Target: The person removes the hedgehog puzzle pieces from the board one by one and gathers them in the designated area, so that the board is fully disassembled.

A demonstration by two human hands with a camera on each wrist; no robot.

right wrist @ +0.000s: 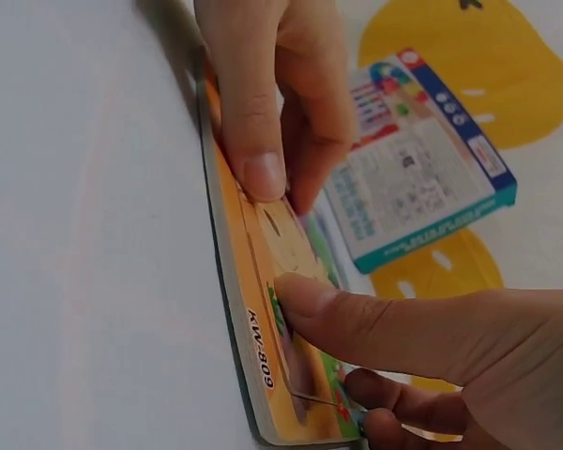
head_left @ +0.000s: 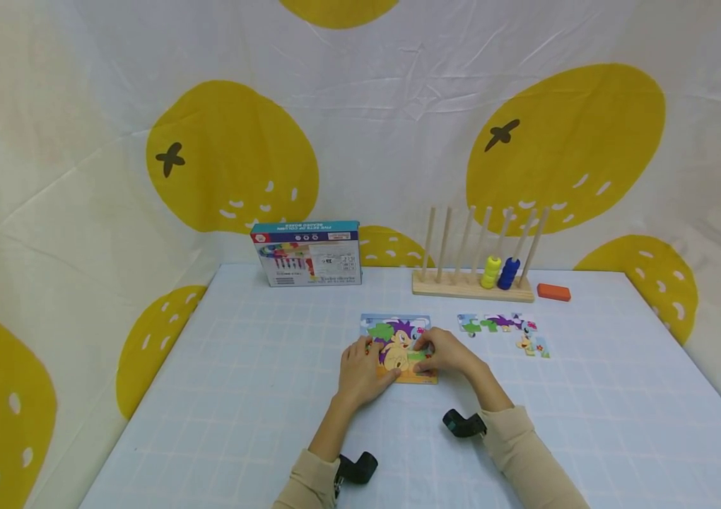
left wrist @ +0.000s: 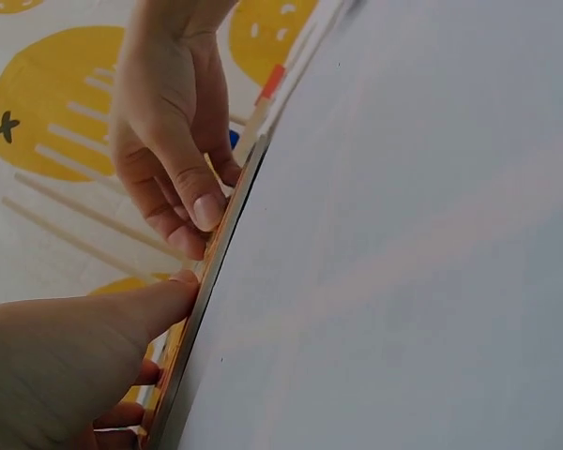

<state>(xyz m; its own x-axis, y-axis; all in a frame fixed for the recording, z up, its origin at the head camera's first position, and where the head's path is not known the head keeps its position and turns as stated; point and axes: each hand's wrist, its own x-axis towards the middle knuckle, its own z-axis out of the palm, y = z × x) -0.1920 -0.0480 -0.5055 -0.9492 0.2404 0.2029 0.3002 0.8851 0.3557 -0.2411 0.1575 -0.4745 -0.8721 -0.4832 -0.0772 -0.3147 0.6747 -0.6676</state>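
Note:
A jigsaw puzzle board (head_left: 403, 379) with a purple-haired hedgehog picture lies flat in the middle of the table. Across its left part rests my left hand (head_left: 360, 375), with the fingers over the left side and the thumb near the front edge. My right hand (head_left: 448, 351) is bent over the right side of the board, thumb and index finger around a greenish puzzle piece (head_left: 418, 358). The right wrist view shows the right thumb (right wrist: 305, 292) pressed onto the board's surface, partly hiding that piece. Both hands (left wrist: 174, 122) appear close together in the left wrist view.
Loose puzzle pieces (head_left: 503, 324) lie right of the board. Farther back are a wooden peg stand (head_left: 443, 284) with yellow beads (head_left: 490, 272) and blue beads (head_left: 509, 273), an orange-red block (head_left: 554, 292) and an upright box (head_left: 309, 258). A patterned cloth (head_left: 392, 141) hangs behind.

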